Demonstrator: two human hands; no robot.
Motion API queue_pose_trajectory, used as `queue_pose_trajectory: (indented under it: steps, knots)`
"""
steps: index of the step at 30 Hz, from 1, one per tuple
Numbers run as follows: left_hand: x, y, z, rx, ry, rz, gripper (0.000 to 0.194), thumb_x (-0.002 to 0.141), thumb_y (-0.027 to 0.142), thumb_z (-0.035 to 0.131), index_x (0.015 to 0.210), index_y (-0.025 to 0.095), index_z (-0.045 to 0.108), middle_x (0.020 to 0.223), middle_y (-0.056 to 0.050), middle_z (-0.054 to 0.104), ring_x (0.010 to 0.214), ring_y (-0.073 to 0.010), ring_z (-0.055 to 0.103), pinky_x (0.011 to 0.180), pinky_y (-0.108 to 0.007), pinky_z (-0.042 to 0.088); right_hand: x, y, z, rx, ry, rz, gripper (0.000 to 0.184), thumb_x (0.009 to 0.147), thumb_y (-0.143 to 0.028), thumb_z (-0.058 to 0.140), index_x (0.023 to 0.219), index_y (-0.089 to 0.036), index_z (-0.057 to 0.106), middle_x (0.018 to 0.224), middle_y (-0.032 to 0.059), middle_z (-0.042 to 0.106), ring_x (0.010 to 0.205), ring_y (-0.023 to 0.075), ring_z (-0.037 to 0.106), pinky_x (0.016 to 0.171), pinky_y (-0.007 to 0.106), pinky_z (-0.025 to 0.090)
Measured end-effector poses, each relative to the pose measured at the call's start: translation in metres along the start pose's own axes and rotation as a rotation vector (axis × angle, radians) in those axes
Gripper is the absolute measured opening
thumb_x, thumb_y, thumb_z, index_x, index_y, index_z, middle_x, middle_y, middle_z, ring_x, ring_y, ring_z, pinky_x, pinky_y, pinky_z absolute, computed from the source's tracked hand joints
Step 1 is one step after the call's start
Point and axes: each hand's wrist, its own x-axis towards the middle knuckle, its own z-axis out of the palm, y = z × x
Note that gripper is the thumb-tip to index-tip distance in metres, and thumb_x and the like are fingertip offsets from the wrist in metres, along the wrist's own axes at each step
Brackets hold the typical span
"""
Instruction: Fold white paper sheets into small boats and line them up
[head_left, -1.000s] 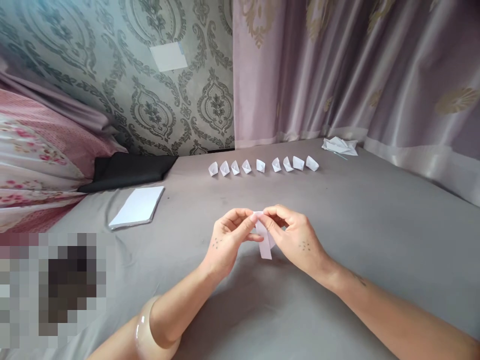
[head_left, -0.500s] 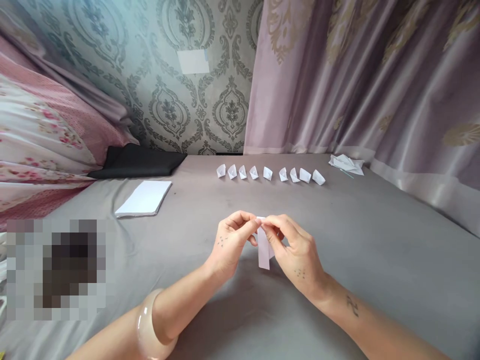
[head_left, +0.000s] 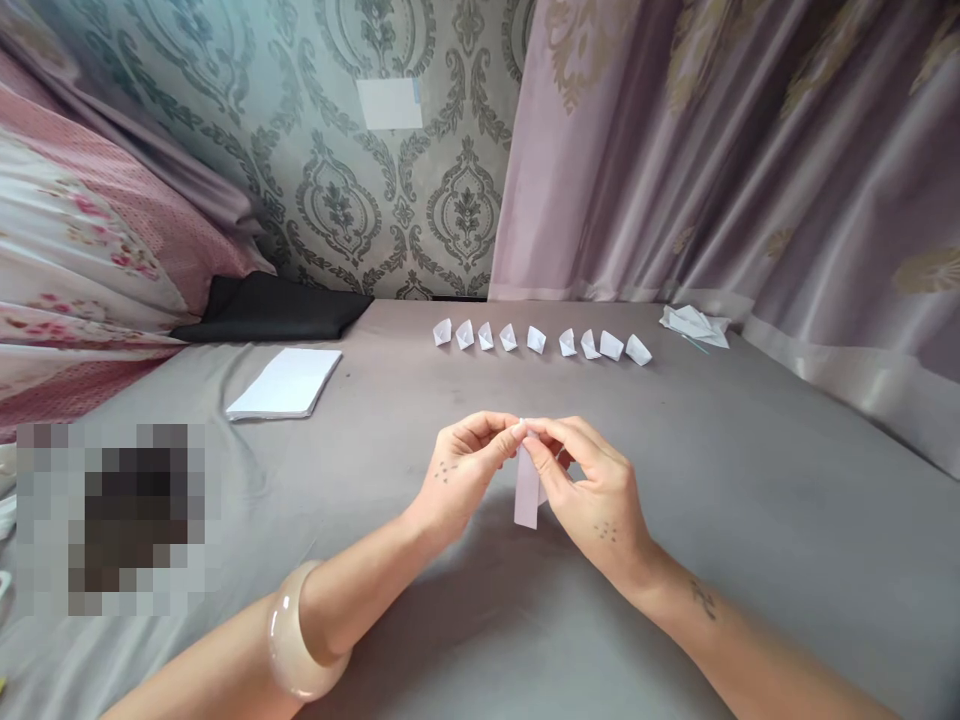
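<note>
At the centre of the frame our left hand [head_left: 459, 472] and right hand [head_left: 589, 490] pinch the top of a folded paper strip [head_left: 527, 490] between fingertips, letting it hang free above the grey sheet [head_left: 750, 480] for creasing.

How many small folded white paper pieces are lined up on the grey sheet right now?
9 small folded white paper pieces, all in one row beyond the hands, from the leftmost to the rightmost, with a slightly wider gap after the fifth. None looks hidden.
</note>
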Motion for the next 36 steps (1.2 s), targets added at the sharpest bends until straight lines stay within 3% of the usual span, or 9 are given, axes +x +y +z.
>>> queue_pose_trajectory:
  steps: [7, 13, 23, 30, 36]
  knots:
    - [0.003, -0.003, -0.004, -0.002, -0.011, 0.012, 0.014, 0.075, 0.032, 0.073, 0.077, 0.018, 0.071, 0.075, 0.0, 0.064, 0.07, -0.0101, 0.05, 0.064, -0.022, 0.039, 0.004, -0.005, -0.005, 0.189, -0.047, 0.261, 0.011, 0.086, -0.028, 0.06, 0.091, -0.024, 0.069, 0.092, 0.0027, 0.066, 0.076, 0.0134, 0.063, 0.059, 0.023, 0.052]
    - [0.003, -0.003, -0.003, -0.041, 0.017, 0.024, 0.014, 0.073, 0.028, 0.075, 0.077, 0.018, 0.067, 0.074, 0.002, 0.062, 0.065, -0.0075, 0.05, 0.062, -0.021, 0.041, 0.007, -0.005, -0.006, 0.378, -0.09, 0.465, 0.017, 0.081, -0.035, 0.066, 0.092, -0.024, 0.072, 0.088, 0.003, 0.072, 0.074, 0.0163, 0.066, 0.058, 0.026, 0.053]
    - [0.007, -0.005, -0.005, -0.026, 0.028, 0.009, 0.022, 0.069, 0.028, 0.078, 0.086, 0.017, 0.071, 0.078, -0.001, 0.067, 0.065, -0.0081, 0.052, 0.062, -0.022, 0.042, 0.011, -0.003, -0.008, 0.63, -0.165, 0.806, 0.026, 0.073, -0.041, 0.073, 0.092, -0.023, 0.074, 0.092, 0.0033, 0.073, 0.088, 0.018, 0.065, 0.08, 0.031, 0.05]
    - [0.006, -0.005, -0.006, 0.02, 0.016, -0.005, 0.016, 0.069, 0.031, 0.078, 0.077, 0.018, 0.073, 0.073, -0.001, 0.065, 0.065, -0.0079, 0.048, 0.06, -0.021, 0.04, 0.013, 0.0, -0.01, 0.655, -0.223, 0.79, 0.025, 0.075, -0.042, 0.071, 0.09, -0.023, 0.075, 0.086, 0.0035, 0.073, 0.085, 0.0176, 0.063, 0.077, 0.03, 0.047]
    - [0.007, -0.004, -0.007, 0.085, -0.038, -0.064, 0.022, 0.075, 0.038, 0.071, 0.073, 0.016, 0.068, 0.067, 0.001, 0.056, 0.063, -0.0081, 0.043, 0.06, -0.022, 0.036, 0.01, -0.001, -0.007, 0.434, -0.2, 0.717, 0.027, 0.078, -0.044, 0.066, 0.08, -0.018, 0.072, 0.074, 0.0034, 0.068, 0.069, 0.0158, 0.057, 0.063, 0.028, 0.043]
